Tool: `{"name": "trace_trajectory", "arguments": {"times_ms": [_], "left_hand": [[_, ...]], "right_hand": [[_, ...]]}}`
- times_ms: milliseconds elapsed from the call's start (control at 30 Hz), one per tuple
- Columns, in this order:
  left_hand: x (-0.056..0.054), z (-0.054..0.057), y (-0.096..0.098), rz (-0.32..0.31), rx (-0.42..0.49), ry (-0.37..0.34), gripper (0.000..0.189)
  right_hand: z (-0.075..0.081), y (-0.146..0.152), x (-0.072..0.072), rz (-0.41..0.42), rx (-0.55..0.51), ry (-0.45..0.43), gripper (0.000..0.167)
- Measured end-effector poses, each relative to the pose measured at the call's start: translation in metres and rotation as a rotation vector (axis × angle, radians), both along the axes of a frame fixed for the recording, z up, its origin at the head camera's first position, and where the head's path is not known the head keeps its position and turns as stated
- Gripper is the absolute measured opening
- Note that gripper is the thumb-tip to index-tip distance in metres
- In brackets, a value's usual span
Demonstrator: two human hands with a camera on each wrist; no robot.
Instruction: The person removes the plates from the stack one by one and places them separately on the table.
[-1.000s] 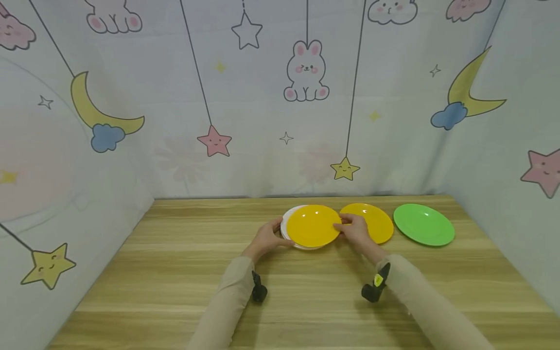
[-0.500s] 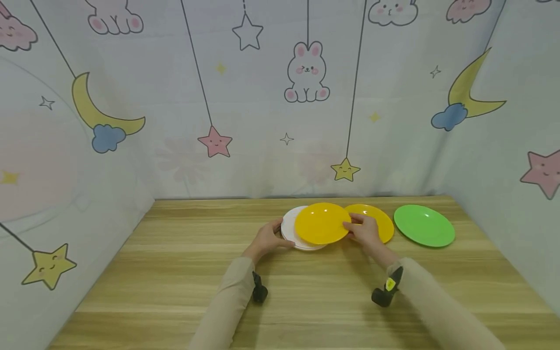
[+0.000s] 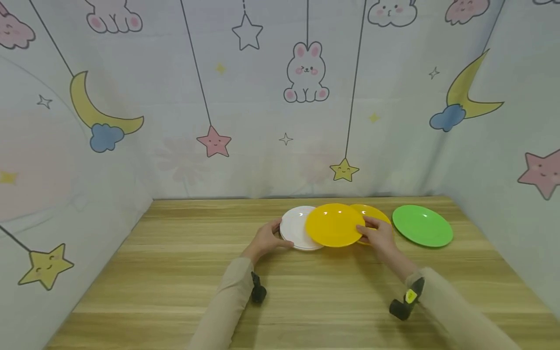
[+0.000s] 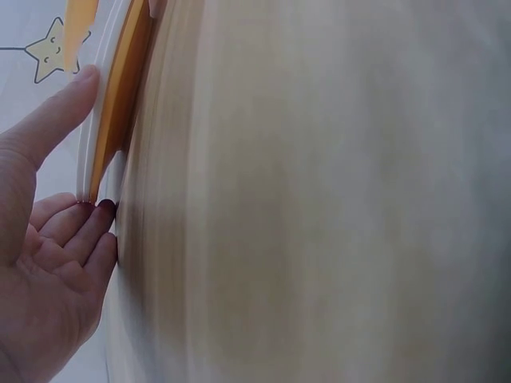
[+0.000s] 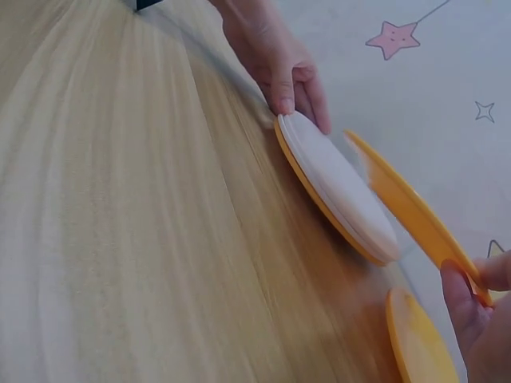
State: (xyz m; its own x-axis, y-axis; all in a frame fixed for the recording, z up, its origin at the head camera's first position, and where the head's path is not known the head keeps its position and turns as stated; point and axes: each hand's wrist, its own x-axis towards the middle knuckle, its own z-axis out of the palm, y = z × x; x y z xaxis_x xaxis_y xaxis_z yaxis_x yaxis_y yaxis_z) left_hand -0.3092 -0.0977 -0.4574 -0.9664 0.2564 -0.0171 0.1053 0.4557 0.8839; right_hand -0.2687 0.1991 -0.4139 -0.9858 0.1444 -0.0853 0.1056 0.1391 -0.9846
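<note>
In the head view my right hand (image 3: 379, 236) pinches the right rim of a yellow plate (image 3: 334, 225), thumb on top. The plate is held up, overlapping the white plates and another yellow plate (image 3: 385, 219) on the table. My left hand (image 3: 265, 239) holds the left edge of a stack topped by white plates (image 3: 294, 227), with thumb and fingers apart along the rim. The right wrist view shows white plates (image 5: 339, 179) lying over a yellow plate (image 5: 319, 199) in that stack, and the lifted yellow plate (image 5: 407, 207) tilted above it.
A green plate (image 3: 422, 226) lies at the right of the wooden table (image 3: 306, 301). A patterned cloth (image 3: 262, 97) hangs behind the table and along both sides.
My right hand has moved the yellow plate rightward from over the white plates, uncovering more of them and covering more of the second yellow plate. The left hand has stayed in place.
</note>
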Motion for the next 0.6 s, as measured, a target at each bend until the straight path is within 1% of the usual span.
{"name": "trace_trajectory", "arguments": {"times_ms": [100,233,433,600], "left_hand": [[0.001,0.0,0.0,0.01,-0.004,-0.013,0.089],[0.001,0.001,0.001,0.014,0.005,-0.016,0.089],[0.001,0.001,0.001,0.008,0.014,0.006,0.089],[0.001,0.0,0.0,0.005,0.023,0.014,0.09]], "right_hand": [[0.002,0.004,0.006,-0.009,0.026,-0.002,0.052],[0.003,0.01,0.014,-0.016,0.04,-0.009,0.054],[0.001,0.021,0.026,-0.033,0.081,-0.018,0.054],[0.002,0.028,0.035,-0.04,0.068,-0.014,0.054]]}}
